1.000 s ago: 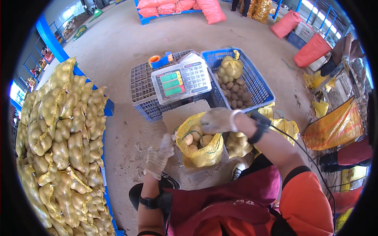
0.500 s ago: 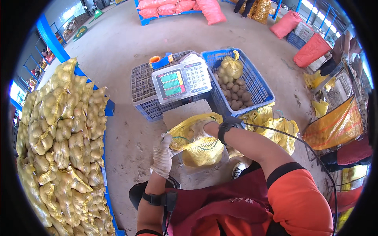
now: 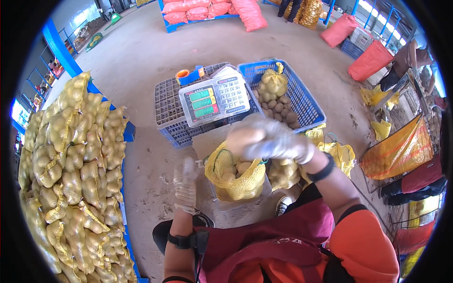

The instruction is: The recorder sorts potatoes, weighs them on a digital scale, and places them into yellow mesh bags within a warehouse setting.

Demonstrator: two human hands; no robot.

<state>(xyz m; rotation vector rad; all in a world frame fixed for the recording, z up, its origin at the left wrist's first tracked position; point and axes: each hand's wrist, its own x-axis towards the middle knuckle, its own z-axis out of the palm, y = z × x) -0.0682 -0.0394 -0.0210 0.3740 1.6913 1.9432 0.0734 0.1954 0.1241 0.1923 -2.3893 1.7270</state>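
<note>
A yellow mesh bag [image 3: 238,186] stands with its mouth spread wide on the scale's platform, several potatoes [image 3: 230,175] visible inside. Over its far rim my gloved right hand [image 3: 278,141], blurred by motion, is closed on a potato [image 3: 245,136]. My gloved left hand [image 3: 185,186] is just left of the bag, apart from it, its blurred fingers stretched upward with nothing seen in them. Beyond the bag, the scale's display and keypad [image 3: 214,98] leans against grey and blue crates [image 3: 172,101].
A blue crate [image 3: 314,111] at the far right holds loose potatoes and a tied mesh bag [image 3: 272,84]. Filled mesh bags [image 3: 71,184] are stacked high on my left. Another potato-filled bag [image 3: 283,173] lies right of the scale. Orange tape [image 3: 183,74] rests on the crates.
My right hand has come out of the bag and risen away with a potato. My left hand has let go of the bag's rim and shifted left. The bag's mouth now gapes open.
</note>
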